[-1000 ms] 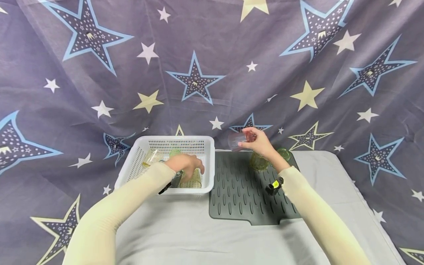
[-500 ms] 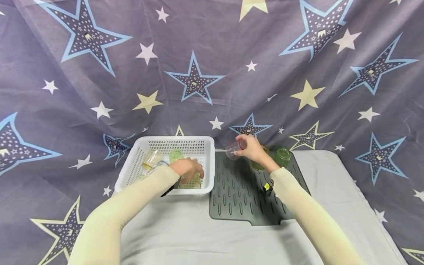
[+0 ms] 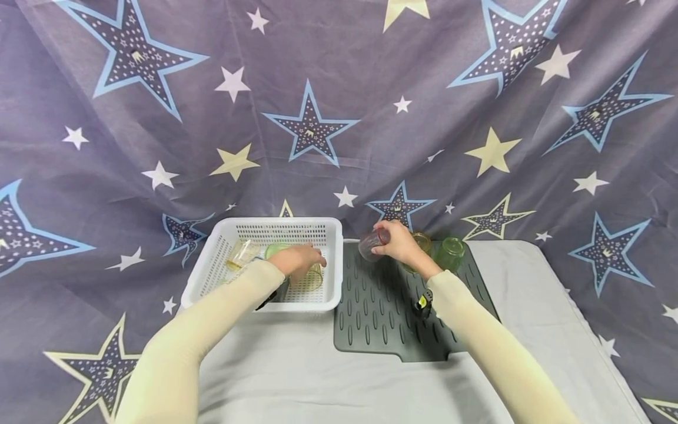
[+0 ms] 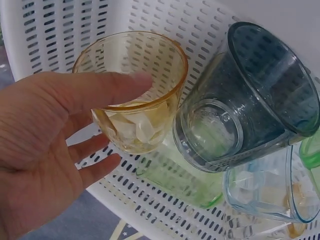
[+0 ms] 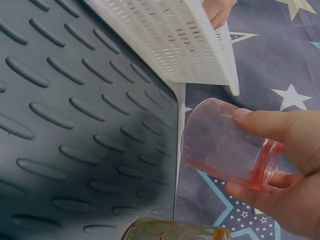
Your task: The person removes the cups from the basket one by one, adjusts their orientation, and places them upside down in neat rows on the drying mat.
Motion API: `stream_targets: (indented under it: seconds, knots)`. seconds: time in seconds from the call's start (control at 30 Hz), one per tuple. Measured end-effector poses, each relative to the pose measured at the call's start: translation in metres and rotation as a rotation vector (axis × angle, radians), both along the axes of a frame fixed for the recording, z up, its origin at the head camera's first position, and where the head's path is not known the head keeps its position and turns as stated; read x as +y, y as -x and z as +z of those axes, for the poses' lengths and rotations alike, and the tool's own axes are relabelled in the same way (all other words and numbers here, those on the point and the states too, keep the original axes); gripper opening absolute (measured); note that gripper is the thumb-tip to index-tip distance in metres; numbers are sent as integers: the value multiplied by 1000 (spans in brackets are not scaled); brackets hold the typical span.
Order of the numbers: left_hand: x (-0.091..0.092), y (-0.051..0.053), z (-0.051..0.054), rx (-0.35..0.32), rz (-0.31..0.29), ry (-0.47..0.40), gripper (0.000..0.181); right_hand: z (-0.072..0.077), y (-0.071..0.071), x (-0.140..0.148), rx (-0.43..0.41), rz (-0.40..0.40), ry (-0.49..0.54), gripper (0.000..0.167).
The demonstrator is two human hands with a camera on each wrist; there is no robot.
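Observation:
My right hand (image 3: 398, 242) grips a clear pink glass (image 5: 220, 142) near its red-tinted base. The glass is tilted over the back of the dark grey ribbed mat (image 3: 371, 306), its mouth facing away from the palm. In the white perforated basket (image 3: 335, 259), my left hand (image 4: 55, 130) pinches an amber glass (image 4: 142, 125), thumb over the rim and fingers at the outer side. Close by in the left wrist view lie a dark blue-grey glass (image 4: 215, 130), a green glass (image 4: 175, 180) and a light blue glass (image 4: 255, 187).
An amber-green glass (image 3: 422, 240) and a green glass (image 3: 450, 253) stand at the back of the mat, right of my right hand. A clear yellowish glass (image 3: 243, 253) lies at the basket's left. A star-patterned cloth (image 3: 328, 182) hangs behind the table.
My right hand has lowered the pink glass toward the mat's back edge, moving slightly left. My left hand has risen a little inside the basket, with the amber glass.

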State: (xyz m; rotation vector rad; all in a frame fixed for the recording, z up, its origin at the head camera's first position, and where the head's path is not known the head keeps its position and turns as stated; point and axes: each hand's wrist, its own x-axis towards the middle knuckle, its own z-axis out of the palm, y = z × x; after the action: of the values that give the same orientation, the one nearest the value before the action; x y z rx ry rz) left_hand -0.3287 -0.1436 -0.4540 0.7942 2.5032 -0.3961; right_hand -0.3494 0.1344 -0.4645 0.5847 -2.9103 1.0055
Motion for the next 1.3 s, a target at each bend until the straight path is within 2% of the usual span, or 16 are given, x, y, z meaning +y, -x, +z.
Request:
stream_targets:
  seconds: [0.13, 0.27, 0.43, 0.57, 0.7, 0.97, 1.13, 1.3]
  knots:
    - [-3, -3, 3, 11, -28, 23, 97, -4, 3, -2, 4, -9, -52, 58]
    - [-4, -6, 4, 21, -51, -8, 94, -6, 5, -5, 11, -4, -103, 58]
    - [-2, -9, -1, 82, -167, -13, 83, -13, 10, -7, -6, -7, -157, 57]
    - [0, -10, -6, 131, -222, -5, 71, -20, 12, -8, -14, -9, -207, 58]
    - [1, -10, -10, 149, -224, 18, 68, -26, 12, -8, -20, -2, -240, 61]
    - [-1, -1, -10, 148, -184, 30, 71, -27, 10, -9, -46, 30, -282, 60]
    - [-2, 6, -12, 144, -173, 32, 80, -32, 9, -10, -39, 23, -304, 60]
    - [-2, 11, -15, 186, -171, 43, 84, -37, 9, -11, -28, 22, -325, 58]
